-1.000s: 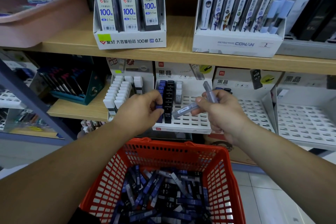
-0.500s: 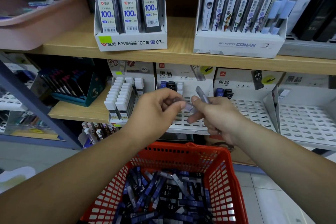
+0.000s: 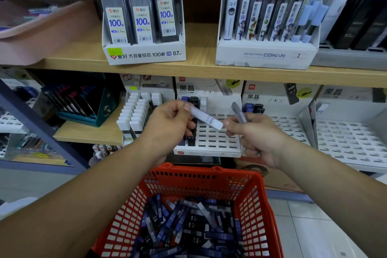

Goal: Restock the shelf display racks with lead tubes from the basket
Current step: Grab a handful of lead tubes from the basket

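On my feed, the left hand (image 3: 167, 125) pinches a pale tube (image 3: 206, 120) before the rack (image 3: 217, 139). The right hand (image 3: 257, 138) grips a grey tube (image 3: 237, 112), fingertips seemingly touching the pale one. Loose tubes (image 3: 184, 226) fill the basket (image 3: 201, 175) below.

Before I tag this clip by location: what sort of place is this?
Most likely a stationery shop: wooden shelves carry a lead refill display box and a Conan-branded display box, and an orange shopping basket holds loose lead tubes.

Red slotted basket (image 3: 209, 176), blue and black lead tubes (image 3: 188, 222), white slotted rack (image 3: 215, 138), pale wooden shelf (image 3: 199, 65)
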`<act>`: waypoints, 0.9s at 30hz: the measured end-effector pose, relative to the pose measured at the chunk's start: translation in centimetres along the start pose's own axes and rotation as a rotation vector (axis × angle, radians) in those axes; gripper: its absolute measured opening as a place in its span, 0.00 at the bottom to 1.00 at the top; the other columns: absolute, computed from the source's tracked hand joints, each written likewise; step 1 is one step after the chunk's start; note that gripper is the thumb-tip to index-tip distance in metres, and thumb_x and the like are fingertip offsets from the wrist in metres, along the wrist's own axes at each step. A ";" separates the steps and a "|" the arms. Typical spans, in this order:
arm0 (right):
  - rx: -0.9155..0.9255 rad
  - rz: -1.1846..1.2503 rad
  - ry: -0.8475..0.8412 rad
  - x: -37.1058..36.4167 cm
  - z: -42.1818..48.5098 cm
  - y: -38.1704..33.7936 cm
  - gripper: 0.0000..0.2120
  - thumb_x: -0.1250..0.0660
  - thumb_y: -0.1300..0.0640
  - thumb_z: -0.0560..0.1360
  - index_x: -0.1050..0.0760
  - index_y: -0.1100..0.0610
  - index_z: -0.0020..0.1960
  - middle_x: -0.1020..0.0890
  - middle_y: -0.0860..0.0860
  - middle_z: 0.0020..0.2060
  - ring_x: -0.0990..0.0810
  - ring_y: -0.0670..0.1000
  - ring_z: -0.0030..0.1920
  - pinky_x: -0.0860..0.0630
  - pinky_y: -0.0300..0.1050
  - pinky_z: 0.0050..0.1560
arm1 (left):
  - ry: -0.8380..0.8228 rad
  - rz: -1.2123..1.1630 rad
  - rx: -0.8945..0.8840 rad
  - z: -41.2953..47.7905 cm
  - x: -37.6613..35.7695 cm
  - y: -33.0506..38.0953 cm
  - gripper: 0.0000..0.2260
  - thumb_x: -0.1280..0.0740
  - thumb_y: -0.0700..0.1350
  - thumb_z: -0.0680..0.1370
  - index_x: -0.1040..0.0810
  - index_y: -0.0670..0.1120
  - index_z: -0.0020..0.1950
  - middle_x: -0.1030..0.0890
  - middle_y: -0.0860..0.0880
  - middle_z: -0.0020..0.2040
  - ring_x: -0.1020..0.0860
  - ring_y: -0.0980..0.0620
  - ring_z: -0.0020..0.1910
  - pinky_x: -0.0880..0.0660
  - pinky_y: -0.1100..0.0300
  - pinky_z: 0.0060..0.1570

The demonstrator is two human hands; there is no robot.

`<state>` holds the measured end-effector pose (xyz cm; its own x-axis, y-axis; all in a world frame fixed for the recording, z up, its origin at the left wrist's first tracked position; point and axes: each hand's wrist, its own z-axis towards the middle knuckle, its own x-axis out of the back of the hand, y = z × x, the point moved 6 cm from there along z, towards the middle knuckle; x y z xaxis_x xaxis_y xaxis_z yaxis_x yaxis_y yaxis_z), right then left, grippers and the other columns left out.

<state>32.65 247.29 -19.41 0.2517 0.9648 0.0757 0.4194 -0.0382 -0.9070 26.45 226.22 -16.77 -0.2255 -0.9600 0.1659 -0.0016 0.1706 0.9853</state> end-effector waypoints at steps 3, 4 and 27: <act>0.028 0.115 -0.026 -0.1 -0.8 -0.7 0.08 0.28 0.55 0.80 0.20 0.56 0.58 0.12 0.56 0.47 0.40 0.47 0.24 0.43 0.39 0.24 | 0.032 -0.123 0.048 -0.3 -0.5 -0.1 0.08 0.37 0.42 0.86 0.19 0.43 0.53 0.16 0.52 0.35 0.18 0.51 0.38 0.18 0.53 0.48; 0.062 0.087 -0.012 0.0 -0.9 -1.1 0.08 0.29 0.54 0.80 0.21 0.56 0.57 0.12 0.55 0.46 0.38 0.46 0.23 0.42 0.39 0.24 | 0.040 -0.143 0.060 -0.5 -0.6 -0.1 0.07 0.37 0.41 0.85 0.19 0.42 0.53 0.15 0.51 0.36 0.17 0.51 0.38 0.17 0.53 0.49; 0.572 -0.589 0.270 -3.1 4.1 -3.3 0.08 0.30 0.54 0.77 0.28 0.43 0.47 0.17 0.49 0.47 0.18 0.57 0.47 0.18 0.58 0.50 | -0.020 0.723 -0.208 0.7 1.4 -1.9 0.12 0.29 0.47 0.80 0.23 0.50 0.63 0.20 0.53 0.38 0.21 0.56 0.37 0.28 0.64 0.37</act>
<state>26.87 245.47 -18.35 0.3602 0.6885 0.6294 0.0619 0.6556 -0.7526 25.45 224.75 -18.47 -0.1183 -0.6197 0.7759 0.3375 0.7097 0.6184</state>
